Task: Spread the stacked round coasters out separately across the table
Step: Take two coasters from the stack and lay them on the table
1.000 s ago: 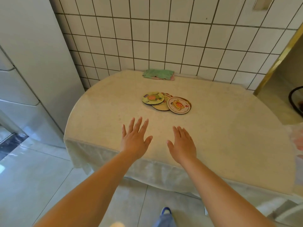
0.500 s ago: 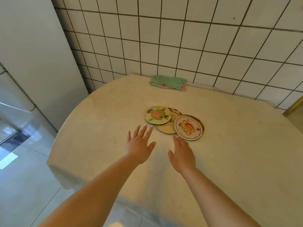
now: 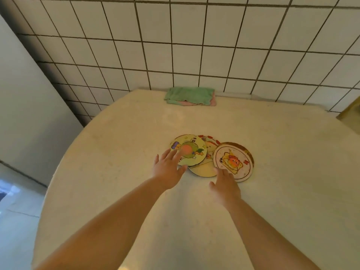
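Several round picture coasters lie overlapping in a loose pile at the middle of the cream table (image 3: pixel 120 191). The left coaster (image 3: pixel 191 151) shows a green and pink fruit. The right coaster (image 3: pixel 232 161) is white with an orange figure and sits on a brown-edged one. A pale yellow coaster (image 3: pixel 203 170) and a red-trimmed coaster (image 3: pixel 211 144) peek out between them. My left hand (image 3: pixel 168 170) is open, fingertips over the left coaster's near edge. My right hand (image 3: pixel 225 185) is open, fingertips at the right coaster's near edge.
A folded green and pink cloth (image 3: pixel 191 96) lies at the table's far edge against the white tiled wall (image 3: pixel 187 45). A pale cabinet side (image 3: pixel 25 106) stands to the left. The table's curved edge drops to a tiled floor (image 3: pixel 15 221) at the left.
Both hands have moved forward over the table and now reach the near edges of the coaster pile. The view has moved closer to the table. The coasters have not shifted.
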